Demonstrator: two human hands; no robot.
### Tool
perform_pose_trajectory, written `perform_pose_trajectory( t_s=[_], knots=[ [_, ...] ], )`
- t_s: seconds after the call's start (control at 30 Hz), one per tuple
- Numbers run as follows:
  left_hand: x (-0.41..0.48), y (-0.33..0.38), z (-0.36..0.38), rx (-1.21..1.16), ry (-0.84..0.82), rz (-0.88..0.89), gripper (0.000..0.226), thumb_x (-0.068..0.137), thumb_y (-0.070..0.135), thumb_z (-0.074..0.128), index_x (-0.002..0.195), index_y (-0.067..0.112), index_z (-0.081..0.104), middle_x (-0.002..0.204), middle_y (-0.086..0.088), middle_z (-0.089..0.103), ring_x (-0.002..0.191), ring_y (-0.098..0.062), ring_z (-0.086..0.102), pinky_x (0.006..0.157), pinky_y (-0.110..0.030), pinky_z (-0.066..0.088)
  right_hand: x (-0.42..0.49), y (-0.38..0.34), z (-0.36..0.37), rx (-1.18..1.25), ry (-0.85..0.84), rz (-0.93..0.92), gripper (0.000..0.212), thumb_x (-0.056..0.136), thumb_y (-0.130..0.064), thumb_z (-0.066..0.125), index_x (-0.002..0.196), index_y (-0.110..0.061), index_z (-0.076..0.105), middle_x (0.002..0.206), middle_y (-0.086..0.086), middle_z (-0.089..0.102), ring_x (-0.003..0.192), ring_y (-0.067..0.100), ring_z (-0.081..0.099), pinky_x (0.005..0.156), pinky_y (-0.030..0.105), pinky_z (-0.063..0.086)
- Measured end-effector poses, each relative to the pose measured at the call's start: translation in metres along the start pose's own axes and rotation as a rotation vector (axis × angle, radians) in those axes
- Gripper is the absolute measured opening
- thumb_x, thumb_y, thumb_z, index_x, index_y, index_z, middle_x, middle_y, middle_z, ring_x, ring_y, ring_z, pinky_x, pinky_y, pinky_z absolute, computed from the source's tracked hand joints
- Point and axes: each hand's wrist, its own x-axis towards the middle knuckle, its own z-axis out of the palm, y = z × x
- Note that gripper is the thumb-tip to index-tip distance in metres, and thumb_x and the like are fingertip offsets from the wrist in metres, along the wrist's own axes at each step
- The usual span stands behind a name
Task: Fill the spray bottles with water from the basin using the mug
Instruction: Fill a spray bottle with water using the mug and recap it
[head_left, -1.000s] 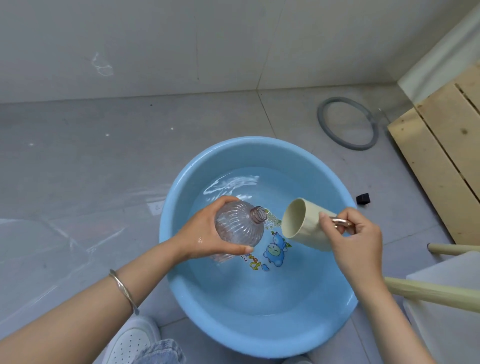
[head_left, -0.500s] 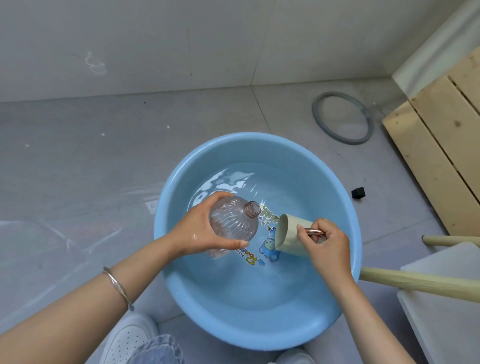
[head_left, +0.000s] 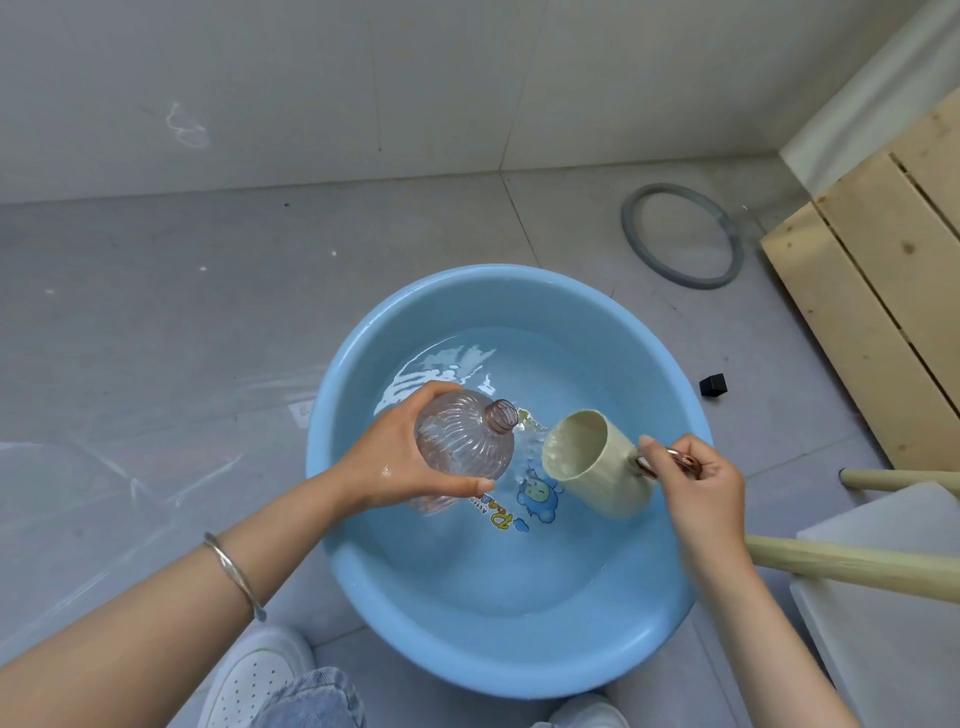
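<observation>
Clear pinkish ribbed plastic spray bottle (head_left: 462, 441) is at ctr frame, held over the basin. No spray head on it, and the open neck tilts up-right toward the mug. Left hand (head_left: 395, 467) wraps the fat ribbed body from the left, fingers over the top and thumb along the lower side, skin wet.

My read: thin-walled, light while near-empty, prob dents if squeezed, and slick w/ water on it, though the ribs help. Best grip is where it is now, round the widest part w/ the neck left clear. Weight will build as it fills.

Just right of the neck & apart from it is a cream cylindrical mug w/ a copper-coloured handle (head_left: 597, 470). It's tipped over, mouth facing the bottle. Right hand (head_left: 701, 488) pinches the handle, fingers curled round it. Can't tell if water's in it or running out. It looks stiff, and the handle's the place to hold. Wide lip vs narrow neck means spill risk, so pour slow.

Both hang above the round light-blue plastic basin (head_left: 519, 670), lower ctr, w/ water (head_left: 493, 561) in it and a cartoon print (head_left: 537, 496) on the bottom. Silver bangle (head_left: 234, 577) is on the left wrist, lower left.

Further out on the grey floor:
- grey ring (head_left: 627, 231), upper right
- small black cube (head_left: 713, 385), right of the basin
- pale wooden slats (head_left: 872, 291), right edge
- wooden pole (head_left: 852, 566), lower right
- white shoe (head_left: 254, 675), bottom edge
</observation>
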Motion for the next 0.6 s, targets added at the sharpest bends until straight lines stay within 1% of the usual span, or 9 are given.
perform_pose_trajectory(
  t_s=[0.13, 0.23, 0.27, 0.33, 0.4, 0.43, 0.5, 0.53, 0.6],
  knots=[
    [0.000, 0.001, 0.000, -0.002, -0.002, -0.003, 0.089, 0.041, 0.064, 0.084, 0.121, 0.041, 0.051, 0.115, 0.028, 0.061, 0.108, 0.006, 0.058, 0.096, -0.020, 0.045, -0.006, -0.018, -0.005, 0.169, 0.034, 0.015, 0.042, 0.087, -0.003, 0.062, 0.057, -0.013, 0.034, 0.042, -0.013, 0.031, 0.044, 0.001, 0.033, 0.047, 0.011, 0.027],
    [0.000, 0.001, 0.000, -0.005, -0.002, -0.004, 0.088, 0.041, 0.063, 0.085, 0.120, 0.041, 0.051, 0.114, 0.030, 0.061, 0.109, 0.006, 0.057, 0.095, -0.017, 0.044, -0.010, -0.035, -0.007, 0.224, 0.029, -0.007, 0.041, 0.087, -0.003, 0.061, 0.059, -0.012, 0.033, 0.041, -0.015, 0.033, 0.045, -0.002, 0.038, 0.052, 0.010, 0.031],
    [0.000, 0.001, 0.000, -0.004, -0.002, -0.003, 0.088, 0.042, 0.063, 0.085, 0.120, 0.042, 0.051, 0.115, 0.030, 0.060, 0.109, 0.006, 0.057, 0.095, -0.018, 0.044, -0.012, -0.042, -0.007, 0.234, 0.020, -0.014, 0.041, 0.087, -0.003, 0.060, 0.058, -0.012, 0.033, 0.040, -0.016, 0.035, 0.044, -0.002, 0.040, 0.054, 0.010, 0.032],
    [0.000, 0.000, 0.000, 0.002, 0.002, -0.002, 0.089, 0.042, 0.063, 0.086, 0.121, 0.041, 0.051, 0.117, 0.026, 0.061, 0.111, 0.003, 0.058, 0.099, -0.024, 0.045, -0.015, -0.055, -0.007, 0.251, -0.003, -0.032, 0.041, 0.088, -0.002, 0.059, 0.058, -0.012, 0.033, 0.038, -0.017, 0.040, 0.044, -0.004, 0.045, 0.056, 0.009, 0.035],
    [0.001, -0.001, 0.000, 0.003, 0.005, -0.006, 0.091, 0.042, 0.062, 0.087, 0.122, 0.040, 0.051, 0.118, 0.023, 0.062, 0.112, 0.000, 0.058, 0.101, -0.029, 0.046, -0.018, -0.066, -0.008, 0.276, -0.028, -0.058, 0.042, 0.086, -0.006, 0.063, 0.056, -0.012, 0.034, 0.038, -0.016, 0.042, 0.046, -0.001, 0.048, 0.059, 0.011, 0.037],
    [0.000, -0.001, 0.000, 0.001, 0.005, -0.008, 0.091, 0.042, 0.062, 0.087, 0.122, 0.040, 0.051, 0.118, 0.023, 0.062, 0.111, 0.000, 0.059, 0.101, -0.029, 0.046, -0.019, -0.070, -0.008, 0.288, -0.044, -0.073, 0.043, 0.082, -0.013, 0.069, 0.054, -0.016, 0.037, 0.041, -0.015, 0.041, 0.051, 0.006, 0.048, 0.061, 0.015, 0.036],
    [0.000, 0.000, 0.000, -0.001, 0.004, -0.007, 0.091, 0.042, 0.062, 0.086, 0.122, 0.039, 0.051, 0.118, 0.023, 0.062, 0.111, 0.001, 0.059, 0.101, -0.029, 0.046, -0.021, -0.075, -0.008, 0.263, -0.082, -0.094, 0.043, 0.069, -0.032, 0.078, 0.050, -0.022, 0.042, 0.052, 0.001, 0.045, 0.066, 0.018, 0.048, 0.064, 0.022, 0.035],
    [0.000, 0.000, 0.000, 0.000, 0.003, -0.006, 0.091, 0.042, 0.062, 0.086, 0.123, 0.039, 0.051, 0.118, 0.023, 0.062, 0.111, 0.001, 0.059, 0.101, -0.029, 0.046, -0.021, -0.076, -0.007, 0.244, -0.090, -0.097, 0.042, 0.064, -0.036, 0.080, 0.049, -0.021, 0.043, 0.057, 0.007, 0.048, 0.070, 0.021, 0.048, 0.063, 0.021, 0.037],
    [0.000, -0.001, 0.000, 0.003, 0.003, -0.004, 0.092, 0.042, 0.062, 0.086, 0.124, 0.038, 0.051, 0.119, 0.022, 0.062, 0.112, 0.001, 0.059, 0.102, -0.029, 0.046, -0.022, -0.079, -0.006, 0.206, -0.079, -0.110, 0.040, 0.068, -0.032, 0.076, 0.050, -0.018, 0.042, 0.059, 0.012, 0.051, 0.071, 0.023, 0.051, 0.058, 0.017, 0.037]
  ],
)
